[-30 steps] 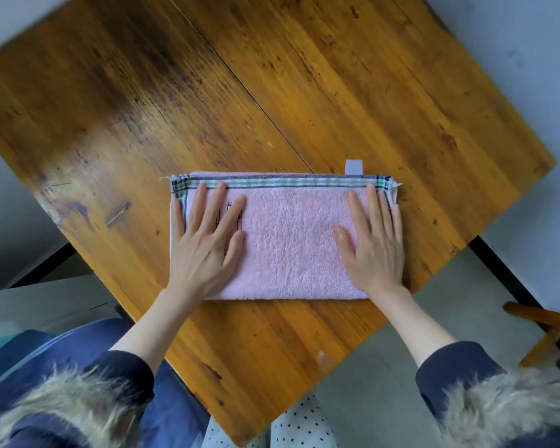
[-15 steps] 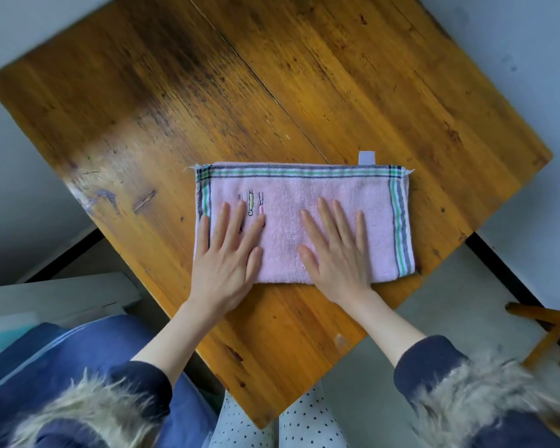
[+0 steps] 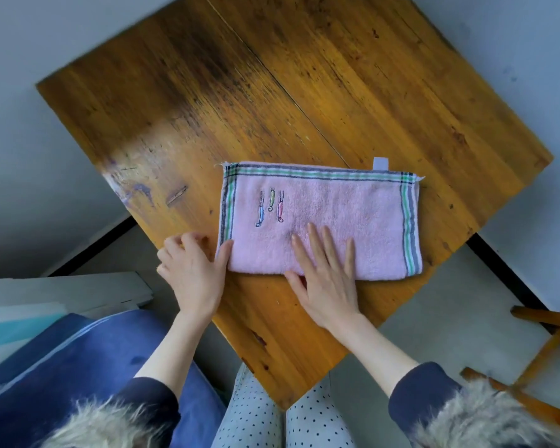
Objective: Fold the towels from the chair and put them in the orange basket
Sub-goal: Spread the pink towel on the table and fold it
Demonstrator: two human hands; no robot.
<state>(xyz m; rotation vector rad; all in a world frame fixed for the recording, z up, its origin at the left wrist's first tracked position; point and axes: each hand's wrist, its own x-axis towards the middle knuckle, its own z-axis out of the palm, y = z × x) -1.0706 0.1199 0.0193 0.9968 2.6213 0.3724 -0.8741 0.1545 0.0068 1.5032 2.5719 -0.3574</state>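
Observation:
A pink towel (image 3: 336, 208) with green and grey striped borders and small embroidered figures lies folded into a long rectangle on the wooden table (image 3: 272, 92). My right hand (image 3: 327, 279) presses flat on the towel's near edge at its middle, fingers straight. My left hand (image 3: 191, 270) is at the towel's near left corner. Its thumb lies on top of the cloth and its curled fingers meet the left edge, pinching it. No orange basket is in view.
A white tag (image 3: 380, 163) sticks out from the towel's far edge. A wooden chair frame (image 3: 543, 344) stands on the floor at the lower right. Blue fabric (image 3: 78, 357) lies beside me at the lower left, past the table's near corner.
Both hands slid off the towel's top toward me. My left hand went from flat on the cloth to curled at its left corner. My right hand moved left to the near middle.

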